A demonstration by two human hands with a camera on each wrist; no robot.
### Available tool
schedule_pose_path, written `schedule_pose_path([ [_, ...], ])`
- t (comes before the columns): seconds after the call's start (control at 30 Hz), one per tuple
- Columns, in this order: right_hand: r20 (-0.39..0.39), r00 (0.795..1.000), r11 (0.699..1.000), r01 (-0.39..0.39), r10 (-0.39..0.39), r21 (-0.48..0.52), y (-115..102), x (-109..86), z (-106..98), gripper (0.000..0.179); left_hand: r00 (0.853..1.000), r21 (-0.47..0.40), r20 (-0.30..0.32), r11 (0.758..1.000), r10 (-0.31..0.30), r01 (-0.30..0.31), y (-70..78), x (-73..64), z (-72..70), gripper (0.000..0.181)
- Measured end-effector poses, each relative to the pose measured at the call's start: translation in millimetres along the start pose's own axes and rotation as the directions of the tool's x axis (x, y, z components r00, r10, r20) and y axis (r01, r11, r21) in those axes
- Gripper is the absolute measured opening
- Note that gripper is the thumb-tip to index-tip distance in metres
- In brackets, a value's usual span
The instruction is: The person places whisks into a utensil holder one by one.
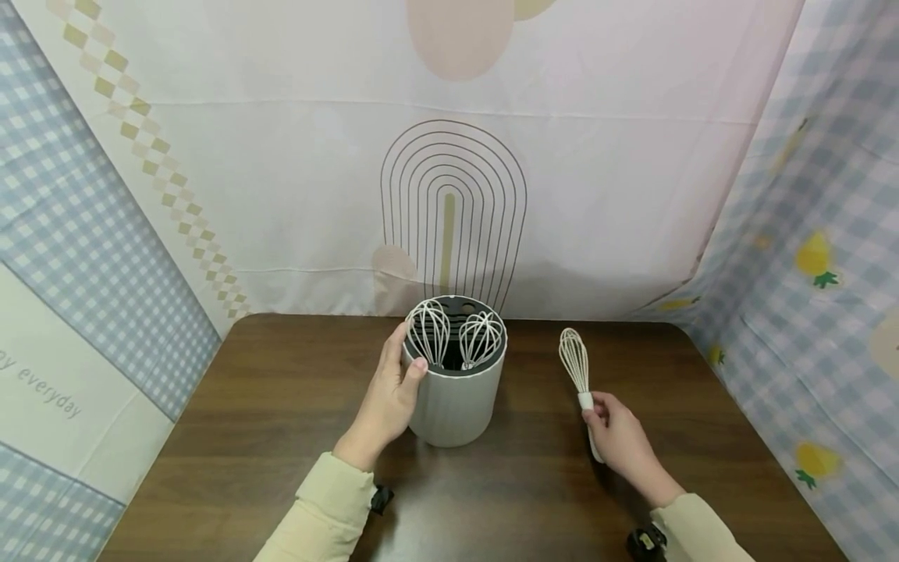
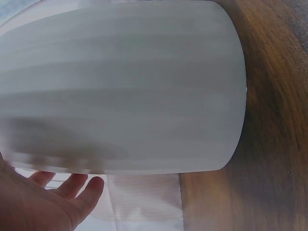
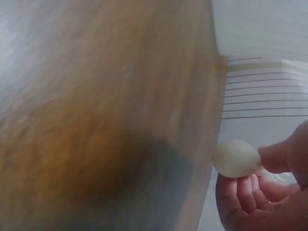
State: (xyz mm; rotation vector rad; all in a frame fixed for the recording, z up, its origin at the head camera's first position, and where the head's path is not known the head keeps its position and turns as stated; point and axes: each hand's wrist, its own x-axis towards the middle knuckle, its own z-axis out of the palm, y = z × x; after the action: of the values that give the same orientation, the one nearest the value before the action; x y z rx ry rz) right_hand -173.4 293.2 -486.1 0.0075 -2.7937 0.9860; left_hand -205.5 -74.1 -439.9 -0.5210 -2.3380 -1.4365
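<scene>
A light grey ribbed utensil holder (image 1: 453, 410) with a dark slotted top stands upright on the table. Two whisks poke out of it, their wire heads up: a left whisk (image 1: 430, 332) and a right whisk (image 1: 481, 339). My left hand (image 1: 386, 394) holds the holder at its left side near the rim, thumb in front. To the right of the holder, my right hand (image 1: 621, 437) pinches a third whisk (image 1: 574, 359) by its white handle, wire head pointing away from me. The right wrist view shows the rounded handle end (image 3: 236, 159) between thumb and fingers.
The brown wooden table (image 1: 281, 437) ends at the back against a white patterned cloth (image 1: 295, 195). Blue checked cloth hangs at the left (image 1: 77, 187) and right sides. The holder is near the table's back edge.
</scene>
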Motion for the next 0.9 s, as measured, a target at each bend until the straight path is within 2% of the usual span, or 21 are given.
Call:
schedule_pose_path([
  [0.17, -0.052, 0.998, 0.994, 0.04, -0.035, 0.101, -19, 2.6, -4, 0.027, 1.0, 0.003, 0.006, 1.0, 0.005, -0.005, -0.5, 0.0, -0.2, 0.06],
  [0.33, -0.09, 0.994, 0.969, 0.085, -0.065, 0.231, -47, 4.8, -5, 0.027, 1.0, 0.005, 0.004, 1.0, 0.002, -0.002, -0.2, -0.6, -0.9, 0.06],
  [0.6, -0.108, 0.991, 0.937, 0.115, -0.083, 0.331, -80, 9.4, -12, 0.036, 1.0, 0.005, 0.015, 1.0, -0.005, 0.005, -0.7, -0.6, 0.6, 0.062],
  [0.7, -0.121, 0.988, 0.908, 0.14, -0.1, 0.395, -91, 11.9, -16, 0.037, 1.0, 0.006, 0.012, 1.0, -0.004, 0.004, -1.3, -0.8, 1.2, 0.062],
  [0.9, -0.173, 0.977, 0.803, 0.2, -0.122, 0.561, -114, 18.1, -26, 0.037, 1.0, 0.005, 0.005, 1.0, -0.003, 0.003, -1.3, -1.8, 1.1, 0.062],
])
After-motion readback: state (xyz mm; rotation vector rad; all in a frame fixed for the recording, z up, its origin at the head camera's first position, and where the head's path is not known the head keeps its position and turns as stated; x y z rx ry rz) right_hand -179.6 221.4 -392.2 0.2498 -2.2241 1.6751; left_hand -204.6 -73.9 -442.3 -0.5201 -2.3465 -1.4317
